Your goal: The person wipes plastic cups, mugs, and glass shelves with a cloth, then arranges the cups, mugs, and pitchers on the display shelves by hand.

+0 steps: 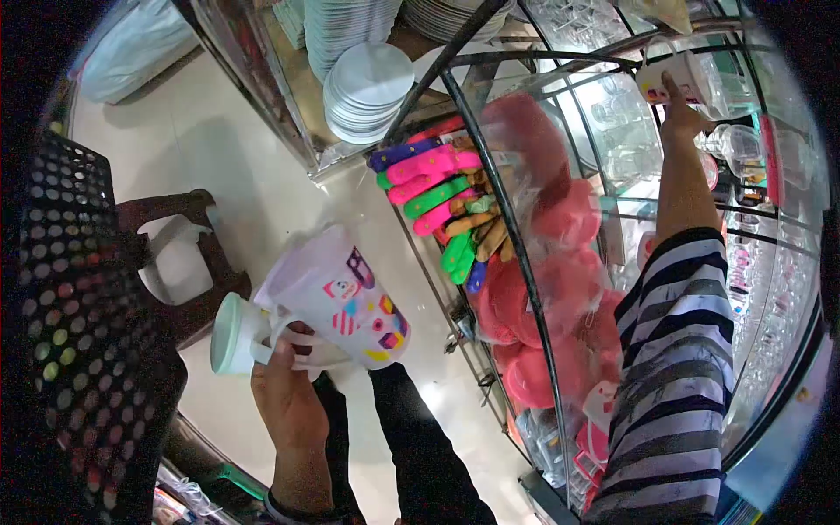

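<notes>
My left hand (293, 398) is closed around the handle of a large white plastic jug (350, 297) with colourful shapes and a cartoon figure printed on it. A smaller white mug (254, 337) with a pale green rim is bunched beside the jug in the same hand. At the upper right, my right hand (682, 118) reaches up to the wire rack and grips a white printed mug (678, 80), one finger lying across its front. Part of that grip is hidden. Clear plastic containers (739, 140) are close beside the right hand.
A black wire rack (490, 166) holds pink plastic ware (556, 315) and bundled colourful handles (429, 179). Stacked white plates (372, 83) stand at the top. On the left are a brown stool (188, 210) and a black perforated basket (87, 289), above a pale tiled floor (254, 140).
</notes>
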